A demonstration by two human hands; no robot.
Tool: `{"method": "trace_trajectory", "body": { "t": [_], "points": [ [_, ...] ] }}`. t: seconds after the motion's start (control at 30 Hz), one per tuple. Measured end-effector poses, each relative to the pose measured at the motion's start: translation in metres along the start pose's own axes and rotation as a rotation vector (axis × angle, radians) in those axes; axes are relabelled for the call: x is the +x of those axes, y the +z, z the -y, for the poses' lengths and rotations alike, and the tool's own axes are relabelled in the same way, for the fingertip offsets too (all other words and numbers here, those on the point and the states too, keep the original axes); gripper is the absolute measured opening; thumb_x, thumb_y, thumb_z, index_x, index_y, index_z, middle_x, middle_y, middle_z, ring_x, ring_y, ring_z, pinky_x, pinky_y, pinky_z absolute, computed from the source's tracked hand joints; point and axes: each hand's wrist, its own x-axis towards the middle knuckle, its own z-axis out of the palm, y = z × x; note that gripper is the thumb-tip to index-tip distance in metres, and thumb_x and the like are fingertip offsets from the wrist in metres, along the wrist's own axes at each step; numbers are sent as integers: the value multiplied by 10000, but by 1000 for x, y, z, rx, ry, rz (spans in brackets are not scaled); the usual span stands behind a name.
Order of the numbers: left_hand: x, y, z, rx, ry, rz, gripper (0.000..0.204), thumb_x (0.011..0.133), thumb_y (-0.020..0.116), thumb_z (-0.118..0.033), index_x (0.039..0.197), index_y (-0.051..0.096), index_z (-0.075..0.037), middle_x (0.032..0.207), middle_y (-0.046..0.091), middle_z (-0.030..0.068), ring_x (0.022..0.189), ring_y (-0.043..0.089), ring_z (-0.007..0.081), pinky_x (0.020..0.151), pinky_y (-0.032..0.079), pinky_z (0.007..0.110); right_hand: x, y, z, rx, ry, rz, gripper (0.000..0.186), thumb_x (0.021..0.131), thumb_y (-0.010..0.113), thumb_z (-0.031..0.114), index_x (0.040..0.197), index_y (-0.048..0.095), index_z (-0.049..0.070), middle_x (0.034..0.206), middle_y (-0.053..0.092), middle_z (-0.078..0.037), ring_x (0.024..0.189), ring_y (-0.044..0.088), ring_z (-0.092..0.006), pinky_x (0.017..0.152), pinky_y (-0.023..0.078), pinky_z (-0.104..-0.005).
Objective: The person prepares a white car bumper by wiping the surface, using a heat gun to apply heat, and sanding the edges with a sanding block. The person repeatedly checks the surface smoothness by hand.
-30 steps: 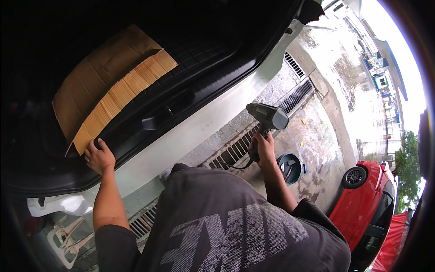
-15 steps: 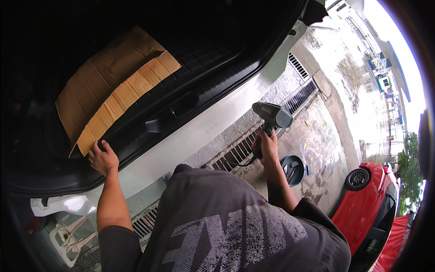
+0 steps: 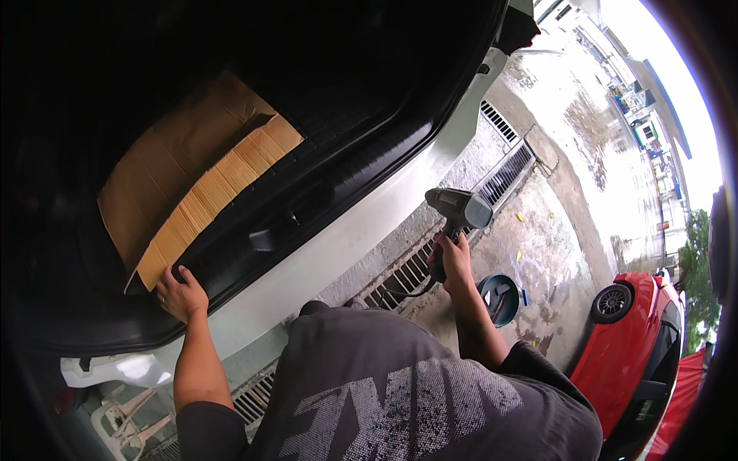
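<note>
My right hand (image 3: pixel 455 263) is wrapped round the handle of a dark grey heat gun (image 3: pixel 463 208), held out over the floor to the right of the car's rear edge. A cable hangs from the bottom of its handle. My left hand (image 3: pixel 182 296) lies with fingers apart on the black trim of the boot, its fingertips at the near lower corner of a folded piece of brown cardboard (image 3: pixel 221 187). The cardboard rests inside the boot with one long flap bent up. Whether the fingertips press on it I cannot tell.
A white bumper (image 3: pixel 323 265) runs along the black boot sill (image 3: pixel 338 192). Below lies a metal floor grate (image 3: pixel 403 280). A round dark tub (image 3: pixel 498 300) with tools inside stands on the wet concrete. At right is a red car (image 3: pixel 626 346); a pale plastic chair (image 3: pixel 131 419) is at lower left.
The whole scene has shifted slightly down in the picture as my view tilts. Both hands keep about the same places relative to the cardboard and the bumper.
</note>
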Motion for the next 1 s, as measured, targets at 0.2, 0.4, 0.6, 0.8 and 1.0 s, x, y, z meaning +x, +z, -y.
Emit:
{"method": "trace_trajectory", "body": {
  "t": [0.2,0.4,0.6,0.8,1.0],
  "points": [
    [1,-3,-5,11,12,4,508,1076,530,-510,1419,668,-162,1412,637,159,1297,602,391,1097,462,540,2,-3,-6,18,-26,6,126,1015,667,91,1063,551,73,803,608,-51,579,618,-179,513,542,-343],
    [1,-5,-5,40,-9,48,529,1077,520,-532,1453,657,-187,1473,621,137,1338,584,376,1117,453,536,1,-4,-11,41,-26,5,121,1010,661,82,1063,553,69,819,603,-52,591,604,-176,516,548,-344],
    [-1,-8,-8,42,-41,67,546,1071,521,-544,1469,644,-191,1481,615,131,1353,577,374,1127,448,537,-1,-5,-11,36,-21,-6,126,1004,660,79,1065,551,68,829,605,-53,590,602,-175,515,547,-340],
    [-1,-8,-7,22,-25,55,553,1057,532,-535,1474,640,-188,1491,610,131,1361,575,374,1133,447,543,-1,-9,-17,20,-36,8,123,1006,653,82,1073,551,70,835,613,-54,581,612,-178,508,544,-339],
    [-3,-5,-5,34,-12,4,486,1052,563,-477,1436,657,-194,1440,627,132,1321,596,374,1102,465,539,-3,-7,-14,25,-9,13,182,1000,655,77,1103,505,66,808,606,-65,552,619,-184,490,519,-343]
  ]
}}
